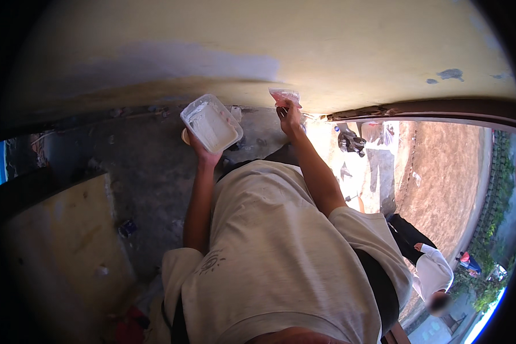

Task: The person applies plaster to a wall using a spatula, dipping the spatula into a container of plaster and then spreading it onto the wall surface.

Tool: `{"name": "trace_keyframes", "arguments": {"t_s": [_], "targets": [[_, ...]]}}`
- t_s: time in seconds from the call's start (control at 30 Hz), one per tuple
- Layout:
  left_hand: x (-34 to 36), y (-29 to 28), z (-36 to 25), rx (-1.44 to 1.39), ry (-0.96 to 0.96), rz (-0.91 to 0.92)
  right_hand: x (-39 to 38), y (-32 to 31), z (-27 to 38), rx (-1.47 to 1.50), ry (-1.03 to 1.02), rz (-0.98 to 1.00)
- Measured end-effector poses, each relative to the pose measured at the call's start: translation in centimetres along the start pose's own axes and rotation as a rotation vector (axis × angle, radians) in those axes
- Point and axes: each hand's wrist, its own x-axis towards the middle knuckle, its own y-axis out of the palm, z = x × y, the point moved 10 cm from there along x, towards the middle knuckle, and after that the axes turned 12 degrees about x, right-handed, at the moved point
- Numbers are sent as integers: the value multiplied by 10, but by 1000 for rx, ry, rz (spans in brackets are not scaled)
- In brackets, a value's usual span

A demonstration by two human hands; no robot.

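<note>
My left hand (205,150) is closed round a rectangular translucent plastic tub (215,126) with white paste smeared inside. A pale round rim shows partly behind the tub. My right hand (290,120) grips a pinkish, translucent flat item (282,95), too small to identify surely, close to the cream wall (355,57); I cannot tell whether it touches the wall. The wall has a pale lilac patch left of that item and small grey patches at the right.
Dark concrete floor (137,160) lies below, with a yellowish panel (69,229) at left. At right, a brown-edged opening shows sunlit ground (441,166), a black plastic bag (350,141) and greenery. A person in a white top (433,269) stands at lower right; another small figure is beyond.
</note>
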Motion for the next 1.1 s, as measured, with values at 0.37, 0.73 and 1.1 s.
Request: {"name": "trace_keyframes", "arguments": {"t_s": [0.37,0.73,1.1], "targets": [[-13,-8,17,22,-46,-41,-50,135,103,194,-16,452],[-21,18,11,15,8,49,-98,80,75,-32,-43,326],[-27,-6,10,0,-8,-24,6,86,25,116,96,404]]}}
